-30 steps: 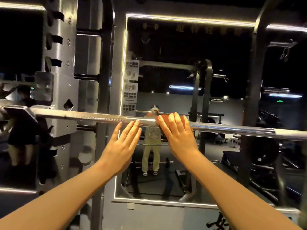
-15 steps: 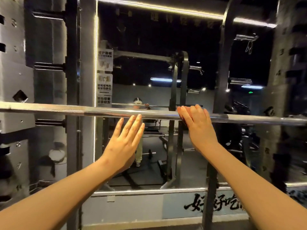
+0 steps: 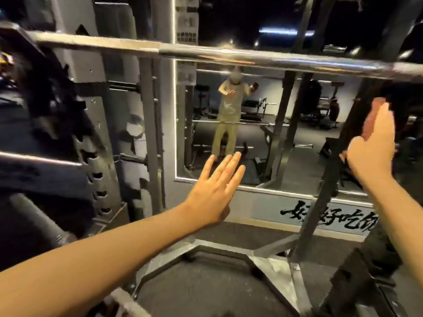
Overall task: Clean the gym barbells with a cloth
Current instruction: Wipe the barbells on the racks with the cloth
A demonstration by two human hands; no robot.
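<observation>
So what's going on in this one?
A person stands facing a mirror, with the barbell running across above both hands. Neither hand touches it at this moment. The left hand is held flat and open below the bar. The right hand is raised off to the side, with a blurred reddish shape at its top that may be the cleaning rag.

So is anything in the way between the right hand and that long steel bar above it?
Nothing visible is. The right hand is raised below the barbell, off it, with only open air between them. A dark rack upright rises behind the hand, not in its path.
</observation>
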